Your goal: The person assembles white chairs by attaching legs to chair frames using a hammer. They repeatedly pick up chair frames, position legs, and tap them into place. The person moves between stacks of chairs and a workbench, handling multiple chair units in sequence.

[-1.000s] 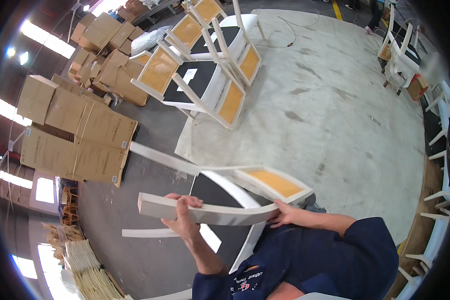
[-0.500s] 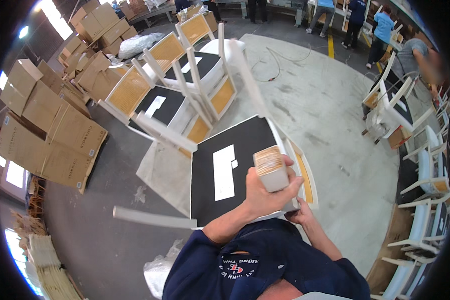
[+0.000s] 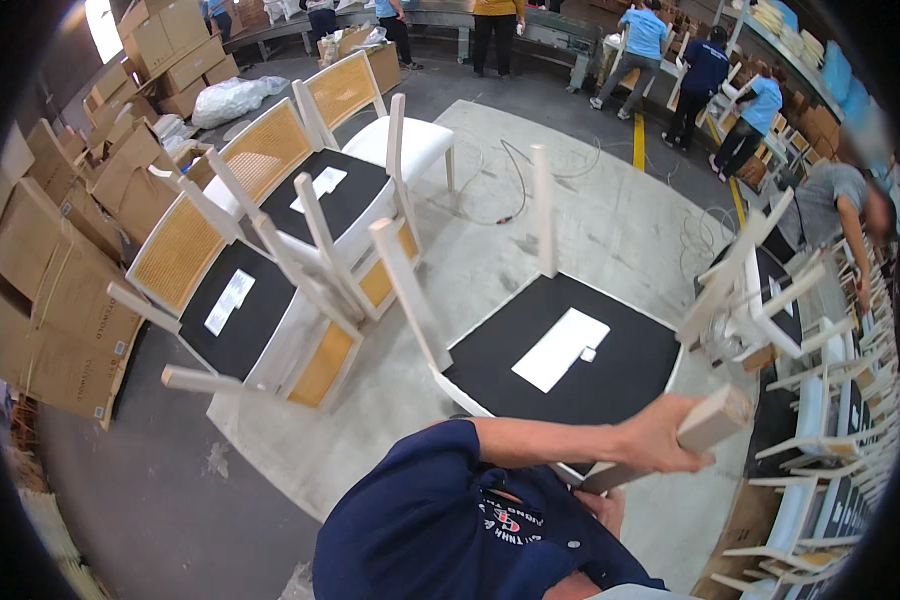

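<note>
An upturned chair (image 3: 640, 350) sits over the floor mat (image 3: 480, 260) directly before the person, a label (image 3: 555, 355) on its underside. Left: grouped chairs (image 3: 210, 350); farther left, cartons (image 3: 80, 320). Right: a row of chairs (image 3: 795, 520). Beyond: a cable (image 3: 505, 219) on the mat, then a bench (image 3: 435, 18).

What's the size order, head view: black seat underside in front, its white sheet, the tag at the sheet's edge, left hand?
Black seat underside
White sheet, left hand: too alike to rank
Tag
</note>
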`<state>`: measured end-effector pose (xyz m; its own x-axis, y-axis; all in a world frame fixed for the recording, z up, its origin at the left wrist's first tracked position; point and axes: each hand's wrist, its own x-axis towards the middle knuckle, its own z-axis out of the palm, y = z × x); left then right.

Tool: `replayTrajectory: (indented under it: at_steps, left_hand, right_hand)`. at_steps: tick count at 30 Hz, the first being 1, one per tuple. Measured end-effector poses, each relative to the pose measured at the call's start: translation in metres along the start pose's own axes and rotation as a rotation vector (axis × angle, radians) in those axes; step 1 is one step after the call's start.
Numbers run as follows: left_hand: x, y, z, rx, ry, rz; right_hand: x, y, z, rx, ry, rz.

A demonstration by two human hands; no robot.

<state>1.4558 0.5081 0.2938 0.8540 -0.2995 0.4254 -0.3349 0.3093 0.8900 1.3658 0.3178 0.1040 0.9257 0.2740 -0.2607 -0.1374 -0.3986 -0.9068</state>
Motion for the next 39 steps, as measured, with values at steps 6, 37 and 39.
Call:
replayTrajectory:
  at_steps: [6,37,39]
  left_hand:
    - [0.098,-0.037,-0.111,-0.142,-0.179,0.017]
    - [0.394,-0.074,-0.833,0.534,0.455,-0.054]
    - [0.377,-0.072,-0.893,0.564,0.512,-0.057]
  right_hand:
    - [0.122,-0.112,0.054,0.276,0.209,0.060]
    - [1.032,-0.281,0.346,0.277,-0.844,-0.122]
    - [1.051,-0.315,0.419,0.667,-0.884,0.155]
